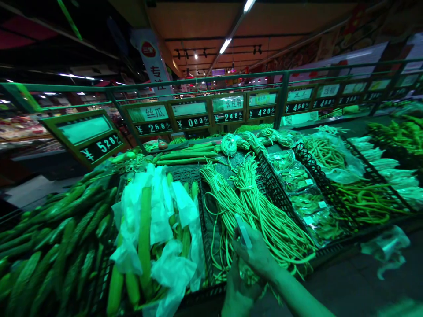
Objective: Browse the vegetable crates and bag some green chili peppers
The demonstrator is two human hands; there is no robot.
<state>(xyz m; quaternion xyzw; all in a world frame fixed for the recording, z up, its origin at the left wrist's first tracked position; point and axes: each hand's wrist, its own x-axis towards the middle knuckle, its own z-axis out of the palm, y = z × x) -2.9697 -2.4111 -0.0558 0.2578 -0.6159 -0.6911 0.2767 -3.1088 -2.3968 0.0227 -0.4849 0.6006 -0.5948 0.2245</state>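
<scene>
Head view: long beans (261, 202) bundled in a black crate (271, 180)

Laid in two bundles, with narrow ends gathered toward the back edge of the crate and loose lengths fanned out toward the front right corner. Near the front edge, over the beans, the right hand (259, 255), reaching in from the lower right, with fingers bent and a pale strip (243, 231) lying along them; cannot tell whether clamped on it. Just below, at the same front edge, the left hand (238, 290), partly in shadow; cannot tell whether closed on anything. Both close together, near the lower tips of the beans.

Beyond the left edge, long green gourds (144, 233) among white wrapping (173, 266), then dark green vegetables (59, 237) in a heap. Beyond the right edge, clear packets (299, 191) of greens. Along the back, a row of price signs (228, 115) below a rail (198, 80). Farther right, past the front edge, a crumpled clear bag (388, 246).
</scene>
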